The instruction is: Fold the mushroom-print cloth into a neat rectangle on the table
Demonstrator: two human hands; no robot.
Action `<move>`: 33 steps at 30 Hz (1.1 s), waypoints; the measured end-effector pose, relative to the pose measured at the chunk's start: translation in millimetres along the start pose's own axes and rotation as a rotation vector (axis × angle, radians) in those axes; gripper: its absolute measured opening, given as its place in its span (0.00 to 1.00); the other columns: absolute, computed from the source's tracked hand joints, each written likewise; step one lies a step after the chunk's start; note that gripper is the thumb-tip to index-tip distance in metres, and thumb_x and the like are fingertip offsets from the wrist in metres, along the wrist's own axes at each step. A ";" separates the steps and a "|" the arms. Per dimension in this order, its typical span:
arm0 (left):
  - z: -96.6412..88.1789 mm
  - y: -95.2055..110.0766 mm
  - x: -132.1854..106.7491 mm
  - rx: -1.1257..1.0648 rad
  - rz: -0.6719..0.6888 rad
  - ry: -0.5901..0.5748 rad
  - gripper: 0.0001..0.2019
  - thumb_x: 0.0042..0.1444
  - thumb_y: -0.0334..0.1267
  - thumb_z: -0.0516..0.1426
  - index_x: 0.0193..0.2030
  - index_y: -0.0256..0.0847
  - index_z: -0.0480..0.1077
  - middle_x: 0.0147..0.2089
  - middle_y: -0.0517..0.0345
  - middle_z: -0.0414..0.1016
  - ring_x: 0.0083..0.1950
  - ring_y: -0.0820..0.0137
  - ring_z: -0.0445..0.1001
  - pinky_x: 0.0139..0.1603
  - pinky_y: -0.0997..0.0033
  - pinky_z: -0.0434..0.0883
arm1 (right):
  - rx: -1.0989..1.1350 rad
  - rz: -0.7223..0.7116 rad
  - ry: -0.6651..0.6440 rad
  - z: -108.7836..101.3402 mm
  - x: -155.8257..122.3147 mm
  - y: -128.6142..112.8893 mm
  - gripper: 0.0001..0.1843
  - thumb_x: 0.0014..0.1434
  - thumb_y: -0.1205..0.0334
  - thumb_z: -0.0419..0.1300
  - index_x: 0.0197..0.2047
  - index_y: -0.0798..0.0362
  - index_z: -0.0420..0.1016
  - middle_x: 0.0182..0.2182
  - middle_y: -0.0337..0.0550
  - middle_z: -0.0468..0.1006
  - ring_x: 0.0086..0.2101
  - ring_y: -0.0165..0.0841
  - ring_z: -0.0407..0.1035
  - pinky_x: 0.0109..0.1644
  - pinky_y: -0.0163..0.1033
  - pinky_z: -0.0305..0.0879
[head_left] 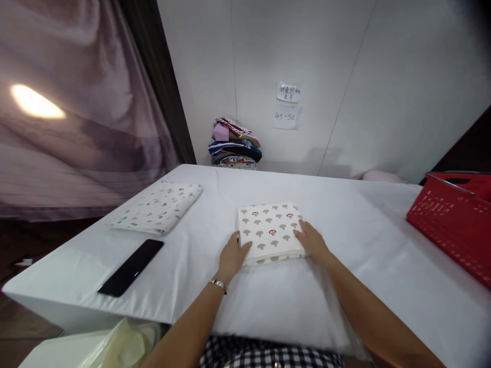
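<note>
A folded white cloth (270,230) printed with grey mushrooms and a few red ones lies on the white-covered table, in front of my body. My left hand (233,255) grips its left edge, the thumb on top and the fingers partly hidden at the side. On the opposite edge, my right hand (312,240) has its fingers on the top and corner of the cloth. Between my forearms, what looks like a thin translucent plastic sheet (333,306) lies over the front of the table.
To the left are another folded patterned cloth (161,204) and a black phone (131,267). A stack of folded clothes (235,145) stands at the wall, beyond the far edge. The red basket (456,220) is at the right, and a white tablecloth (203,225) covers the table.
</note>
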State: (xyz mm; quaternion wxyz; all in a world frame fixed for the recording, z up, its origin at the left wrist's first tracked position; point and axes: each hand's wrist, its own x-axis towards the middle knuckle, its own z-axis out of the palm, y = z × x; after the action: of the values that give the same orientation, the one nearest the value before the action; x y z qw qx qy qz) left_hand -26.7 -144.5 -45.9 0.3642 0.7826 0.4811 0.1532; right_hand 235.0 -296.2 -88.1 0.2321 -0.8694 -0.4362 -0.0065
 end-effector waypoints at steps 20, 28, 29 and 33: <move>-35.0 -11.8 56.4 -0.064 -0.116 0.033 0.30 0.51 0.48 0.58 0.59 0.40 0.58 0.55 0.44 0.69 0.51 0.60 0.72 0.49 0.65 0.66 | 0.229 -0.077 -0.184 -26.4 -84.0 -45.4 0.35 0.61 0.45 0.46 0.68 0.43 0.42 0.45 0.42 0.76 0.39 0.39 0.73 0.39 0.42 0.68; -31.7 -6.9 47.4 0.011 -0.107 0.010 0.31 0.52 0.51 0.57 0.60 0.41 0.58 0.55 0.46 0.70 0.54 0.58 0.69 0.53 0.62 0.63 | 0.254 0.018 -0.032 -19.0 8.0 -8.3 0.37 0.59 0.45 0.50 0.66 0.54 0.49 0.61 0.54 0.60 0.58 0.45 0.57 0.57 0.51 0.59; -30.9 -7.3 46.5 0.010 -0.101 0.006 0.31 0.52 0.51 0.56 0.60 0.41 0.57 0.55 0.46 0.70 0.54 0.58 0.69 0.53 0.62 0.64 | 0.281 0.023 -0.061 -17.5 23.1 -7.2 0.37 0.58 0.45 0.51 0.66 0.55 0.50 0.62 0.54 0.58 0.59 0.44 0.56 0.58 0.51 0.57; -28.4 -11.5 44.8 -0.029 -0.063 0.018 0.29 0.53 0.49 0.56 0.60 0.43 0.57 0.53 0.48 0.71 0.51 0.60 0.71 0.50 0.64 0.65 | 0.451 0.107 -0.249 -14.2 67.4 -7.8 0.41 0.53 0.45 0.58 0.65 0.55 0.53 0.60 0.54 0.62 0.56 0.42 0.62 0.57 0.46 0.60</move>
State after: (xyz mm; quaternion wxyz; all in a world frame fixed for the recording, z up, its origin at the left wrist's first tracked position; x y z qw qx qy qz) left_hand -28.8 -90.7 -39.6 0.3758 0.7602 0.5066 0.1554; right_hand 273.5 -247.2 -57.9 0.3647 -0.8115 -0.4052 0.2102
